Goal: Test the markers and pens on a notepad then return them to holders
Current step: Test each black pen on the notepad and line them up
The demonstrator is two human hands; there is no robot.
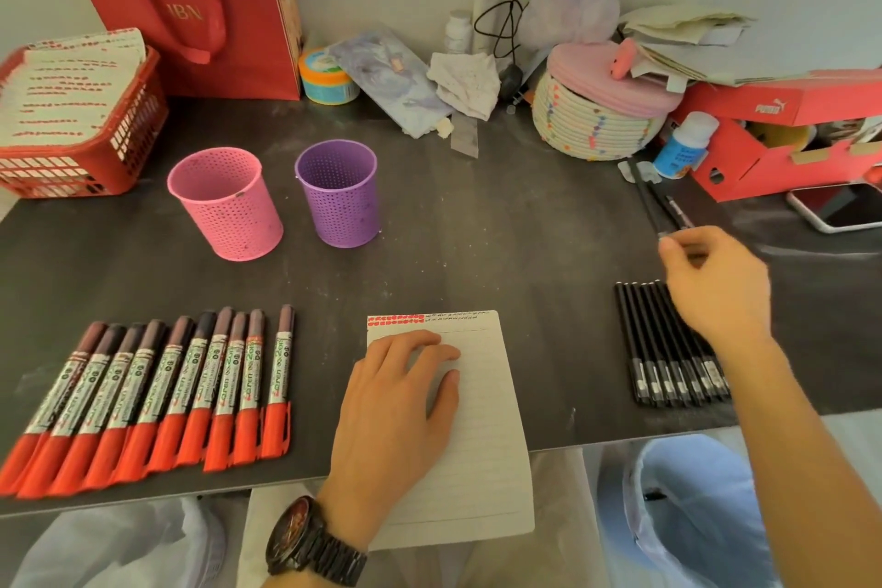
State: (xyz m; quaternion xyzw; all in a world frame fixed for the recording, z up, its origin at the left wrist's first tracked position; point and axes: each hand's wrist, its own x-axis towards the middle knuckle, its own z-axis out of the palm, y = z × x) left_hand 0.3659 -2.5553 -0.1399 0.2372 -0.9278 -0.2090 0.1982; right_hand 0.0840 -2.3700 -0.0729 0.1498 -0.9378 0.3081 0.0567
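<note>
Pinching a black pen, the right hand nears the "PUMA" shoebox.

The tabletop is dark grey. Two holders pierced all over with small dots stand on it: a pink holder and a purple holder. The markers have red caps, silvery printed barrels and maroon ends; the pens are black. The notepad is white and faintly ruled, with red blots along its top edge. Behind are a red mesh basket, a red bag and a cream woven basket flecked with colours — its lid pink.
</note>
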